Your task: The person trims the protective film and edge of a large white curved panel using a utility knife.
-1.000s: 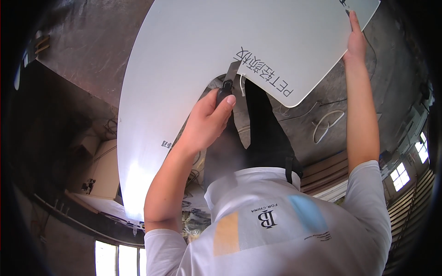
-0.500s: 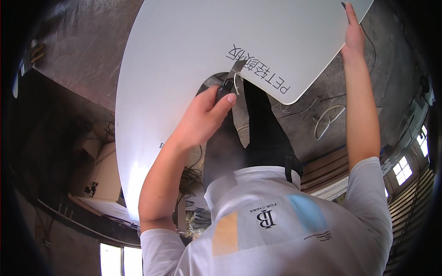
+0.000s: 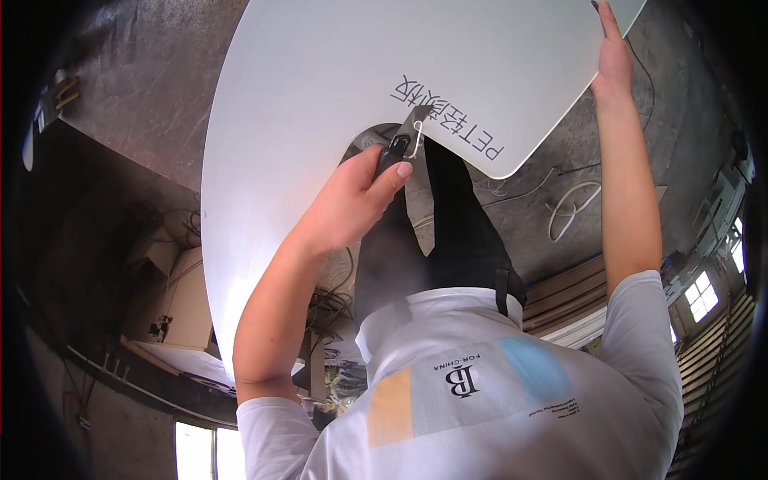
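My left hand (image 3: 356,192) is closed round the black handle of a utility knife (image 3: 392,156). Its wide blade lies against the edge of a cut-out in a large white board (image 3: 320,56) with dark printing. A thin white curl of shaving (image 3: 418,140) hangs beside the blade. At the board's right edge, my right hand (image 3: 616,68) grips the rim, one digit stretched along it; the other fingers are mostly hidden. Something small and dark shows by that fingertip, too small to make out.
On the grey floor lie a loop of pale strip (image 3: 572,210) and a thin cable. Long brown boards (image 3: 568,296) are stacked at the right. A tangle of cables (image 3: 330,310) and a beige cabinet (image 3: 180,300) are at the left.
The knife has shifted slightly up and right along the board's edge. The white curl by the blade looks longer and more looped. My right hand stays almost in place.
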Available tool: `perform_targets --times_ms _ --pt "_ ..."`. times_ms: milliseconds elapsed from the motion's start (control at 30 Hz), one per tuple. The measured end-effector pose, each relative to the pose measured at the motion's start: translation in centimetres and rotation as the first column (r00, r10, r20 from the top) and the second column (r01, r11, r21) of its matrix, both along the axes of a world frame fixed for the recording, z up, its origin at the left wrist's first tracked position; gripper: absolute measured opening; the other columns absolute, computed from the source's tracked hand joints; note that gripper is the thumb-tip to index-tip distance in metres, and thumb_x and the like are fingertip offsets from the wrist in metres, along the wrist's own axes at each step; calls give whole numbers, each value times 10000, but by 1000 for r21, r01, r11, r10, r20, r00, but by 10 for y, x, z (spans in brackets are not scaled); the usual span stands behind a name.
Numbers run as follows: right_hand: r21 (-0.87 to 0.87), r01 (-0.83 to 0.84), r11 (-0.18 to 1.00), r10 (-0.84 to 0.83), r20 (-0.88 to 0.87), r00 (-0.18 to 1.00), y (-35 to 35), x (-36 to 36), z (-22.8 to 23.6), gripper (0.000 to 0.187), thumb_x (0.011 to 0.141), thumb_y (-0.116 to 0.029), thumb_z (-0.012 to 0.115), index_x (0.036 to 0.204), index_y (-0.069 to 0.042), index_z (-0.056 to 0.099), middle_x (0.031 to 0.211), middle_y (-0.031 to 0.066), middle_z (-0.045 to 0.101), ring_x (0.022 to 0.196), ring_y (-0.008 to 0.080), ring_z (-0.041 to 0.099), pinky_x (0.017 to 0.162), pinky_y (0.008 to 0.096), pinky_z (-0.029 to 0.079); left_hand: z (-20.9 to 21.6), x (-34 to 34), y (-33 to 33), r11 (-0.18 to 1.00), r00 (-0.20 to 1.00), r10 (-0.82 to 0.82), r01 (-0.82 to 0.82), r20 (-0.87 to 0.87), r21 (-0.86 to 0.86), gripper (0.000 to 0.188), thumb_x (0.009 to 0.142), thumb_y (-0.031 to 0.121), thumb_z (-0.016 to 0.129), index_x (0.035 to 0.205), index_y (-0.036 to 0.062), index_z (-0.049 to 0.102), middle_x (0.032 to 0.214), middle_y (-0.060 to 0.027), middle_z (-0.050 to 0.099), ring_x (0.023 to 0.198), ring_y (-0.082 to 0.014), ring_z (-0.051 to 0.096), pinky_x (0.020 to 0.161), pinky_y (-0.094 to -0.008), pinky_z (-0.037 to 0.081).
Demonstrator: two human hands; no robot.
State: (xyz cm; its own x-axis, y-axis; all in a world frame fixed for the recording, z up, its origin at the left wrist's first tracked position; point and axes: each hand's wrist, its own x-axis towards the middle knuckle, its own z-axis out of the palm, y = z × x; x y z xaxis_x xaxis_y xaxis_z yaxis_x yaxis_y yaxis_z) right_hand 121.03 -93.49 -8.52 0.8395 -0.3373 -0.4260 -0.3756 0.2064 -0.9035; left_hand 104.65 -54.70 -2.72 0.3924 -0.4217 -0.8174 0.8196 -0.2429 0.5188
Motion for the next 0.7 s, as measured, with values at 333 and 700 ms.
perform_targets --times_ms 333,700 --pt "48 14 999 -12 -29 999 5 1 3 597 976 -455 690 1332 20 620 1258 160 698 1138 265 671 988 375 534 -3 4 1 993 992 -118 119 33 -2 335 1084 370 578 927 88 484 666 59 412 540 -51 381 480 -250 342" --pt "144 -19 989 16 23 1000 1 2 -3 567 991 -404 682 1348 28 600 1253 173 692 1140 285 670 981 387 544 -3 12 -2 953 947 -302 300 105 40 355 1080 389 582 961 60 521 671 54 428 572 -63 400 513 -265 353"
